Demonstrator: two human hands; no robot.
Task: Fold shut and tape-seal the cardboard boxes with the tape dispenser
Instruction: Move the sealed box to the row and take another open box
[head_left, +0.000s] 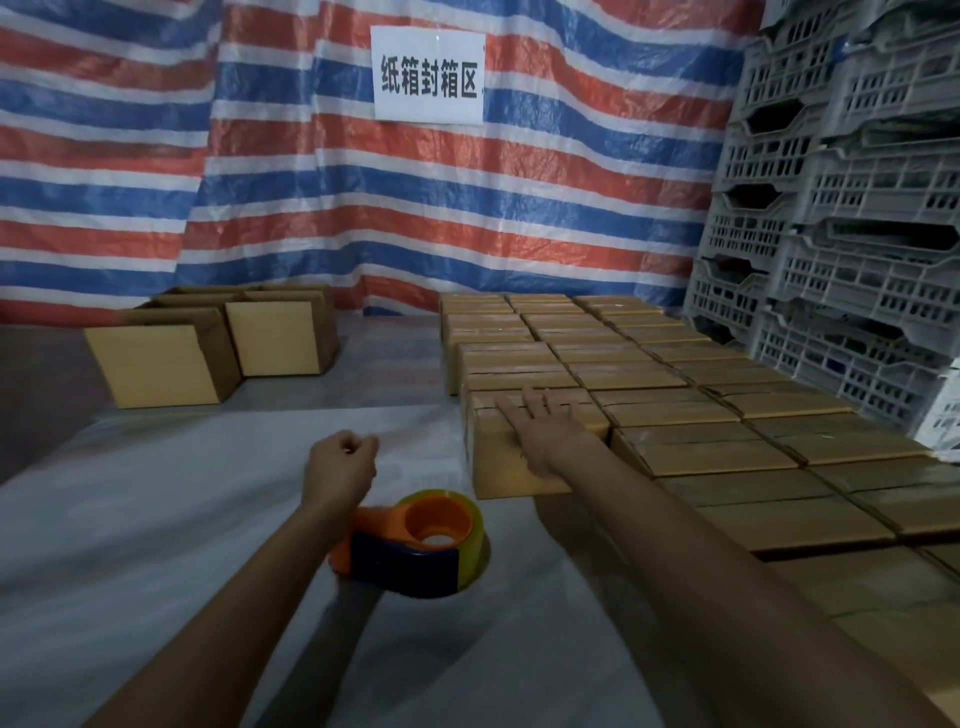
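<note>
Cardboard box (506, 470) — the one at the near left corner of a large block of closed boxes (675, 384) that fills the right half of the surface (182, 493). Its top flaps are folded down. It sits flush against its neighbours behind and to the right.

The right hand (545, 428) lies flat on its top, palm down, fingers straight and spread, gripping nothing.

The tape dispenser (415, 543) lies on its side on the pale sheet that covers the surface, just in front of that box and slightly to its left; it is orange and dark blue and carries a roll of tape. No hand touches it.

The left hand (340, 462) hovers just beyond the dispenser's handle, fingers curled in toward the palm — nothing is held in it.

At the far left of the surface stands a small cluster of open-topped boxes (156, 364), well apart from the closed block.

A red, blue and white striped tarp (311, 208) hangs along the far edge with a white paper sign (428, 75) on it. Grey slatted plastic crates (857, 208) are stacked high on the right.
</note>
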